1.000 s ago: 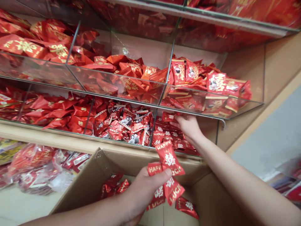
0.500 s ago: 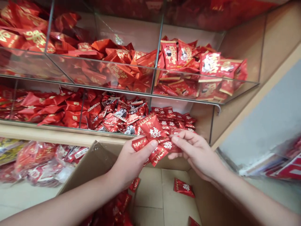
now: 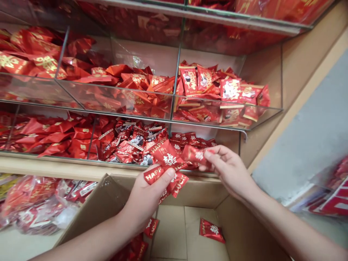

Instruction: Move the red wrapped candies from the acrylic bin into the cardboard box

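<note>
My left hand (image 3: 148, 197) is closed around a bunch of small red candy packets (image 3: 167, 163) printed "HAPPY LUCKY", held above an open cardboard box (image 3: 100, 206). Just to its right, my right hand (image 3: 230, 170) pinches a single red packet (image 3: 194, 154) between thumb and fingers. Both hands hover in front of the lowest glass bin (image 3: 195, 139), which holds more of the same small packets. A few loose packets (image 3: 211, 229) lie on the box floor.
Glass-fronted shelf bins full of red wrapped sweets rise in tiers behind the hands, split by glass dividers (image 3: 174, 90). Clear bags of red sweets (image 3: 35, 203) lie at the left of the box. A wooden side wall (image 3: 296, 72) closes the shelf at the right.
My right hand came out of the lowest bin, met the bunch in my left hand, and now has pulled slightly right with one packet. My left hand rose with its bunch.
</note>
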`<state>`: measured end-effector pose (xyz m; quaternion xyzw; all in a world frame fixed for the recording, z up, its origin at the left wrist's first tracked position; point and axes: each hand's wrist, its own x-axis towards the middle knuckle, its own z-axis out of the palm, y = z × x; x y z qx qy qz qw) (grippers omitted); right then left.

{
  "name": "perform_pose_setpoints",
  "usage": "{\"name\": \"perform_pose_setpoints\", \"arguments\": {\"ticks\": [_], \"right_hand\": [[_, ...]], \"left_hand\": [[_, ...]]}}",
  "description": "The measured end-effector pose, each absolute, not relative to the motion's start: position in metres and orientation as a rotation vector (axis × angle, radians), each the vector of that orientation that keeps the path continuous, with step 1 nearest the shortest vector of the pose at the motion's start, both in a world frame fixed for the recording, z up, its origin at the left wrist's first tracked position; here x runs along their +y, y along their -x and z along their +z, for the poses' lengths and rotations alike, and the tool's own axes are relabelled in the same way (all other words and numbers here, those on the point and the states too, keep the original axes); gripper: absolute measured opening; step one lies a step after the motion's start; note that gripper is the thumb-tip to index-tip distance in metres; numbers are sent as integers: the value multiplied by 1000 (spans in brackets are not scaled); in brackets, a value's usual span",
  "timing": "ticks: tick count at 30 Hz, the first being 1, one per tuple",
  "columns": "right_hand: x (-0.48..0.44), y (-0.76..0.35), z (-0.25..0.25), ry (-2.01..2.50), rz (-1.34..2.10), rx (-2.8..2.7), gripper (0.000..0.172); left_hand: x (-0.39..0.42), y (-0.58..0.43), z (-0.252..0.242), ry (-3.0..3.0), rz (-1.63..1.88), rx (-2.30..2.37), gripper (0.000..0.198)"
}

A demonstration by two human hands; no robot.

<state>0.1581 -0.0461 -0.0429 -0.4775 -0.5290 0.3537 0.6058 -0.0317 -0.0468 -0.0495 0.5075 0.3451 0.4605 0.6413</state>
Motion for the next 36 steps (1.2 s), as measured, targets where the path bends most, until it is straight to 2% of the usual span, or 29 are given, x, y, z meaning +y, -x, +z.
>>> {"name": "perform_pose_setpoints", "arguments": {"ticks": [5, 10, 16, 22, 26, 29, 31, 34, 36], "right_hand": [[21, -167, -32, 1454, -108, -1559, 17], [75, -141, -27, 1688, -485, -2013, 28], [91, -124, -24, 1665, -287, -2177, 26], [73, -156, -4, 1709, -84, -2130, 38], [51, -196, 9, 2087, -287, -2087, 27], [36, -216, 9, 2260, -141, -2291, 19], [29, -221, 2, 2257, -75, -2332, 25], [27, -220, -12, 2253, -157, -2244, 39], [29, -216, -21, 2291, -162, -2191, 40]], "left_hand": [[-54, 28, -54, -1096, 909, 815, 22], [-57, 27, -64, -1184, 800, 701, 25], [-55, 26, -68, -1215, 749, 690, 27], [-56, 27, -72, -1261, 714, 665, 23], [-60, 28, -71, -1304, 659, 613, 21], [-62, 26, -69, -1332, 631, 589, 21], [-63, 25, -70, -1351, 630, 596, 21], [-63, 24, -73, -1362, 627, 597, 20], [-62, 24, -75, -1367, 636, 588, 20]]}}
